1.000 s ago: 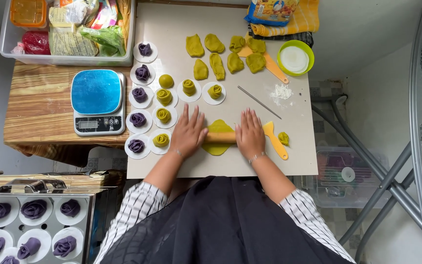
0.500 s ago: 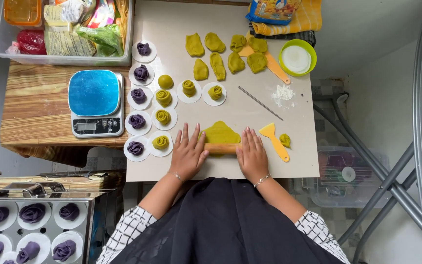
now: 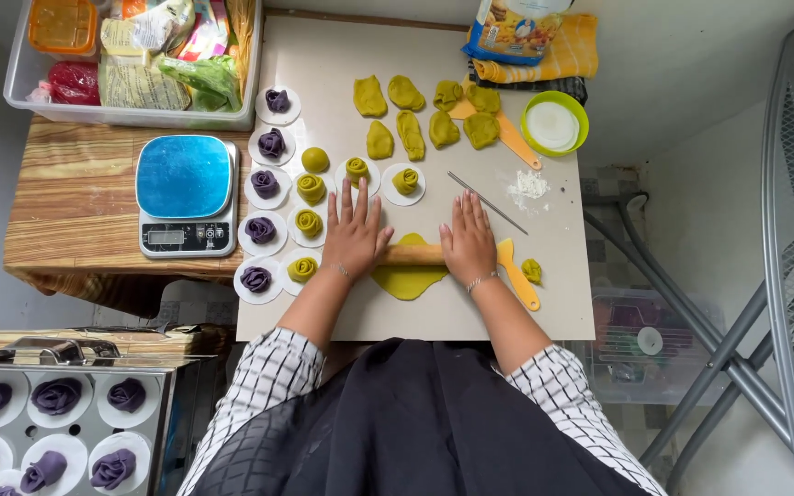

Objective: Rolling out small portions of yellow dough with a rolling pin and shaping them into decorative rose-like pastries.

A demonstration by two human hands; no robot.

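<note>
A wooden rolling pin (image 3: 413, 254) lies across a flattened yellow-green dough piece (image 3: 408, 278) on the pale work board (image 3: 434, 317). My left hand (image 3: 355, 230) presses flat on the pin's left end, fingers spread. On the pin's right end rests my right hand (image 3: 468, 241), palm down, fingers together. The middle of the pin shows between the two hands. An orange plastic scraper (image 3: 519, 280) lies just right of my right hand, with a small dough lump (image 3: 531, 270) beside it.
Rolled green buns (image 3: 310, 189) and purple buns (image 3: 263, 183) sit on white paper rounds at the left. Raw dough pieces (image 3: 409, 131) lie at the back, near a green bowl (image 3: 554, 124). A blue scale (image 3: 186, 194), a storage bin (image 3: 130, 55), a metal skewer (image 3: 486, 202) and a steamer tray (image 3: 57, 422) surround.
Both hands moved away from me with the rolling pin, after drawing it toward me half a second ago. The dough now shows on the near side of the pin.
</note>
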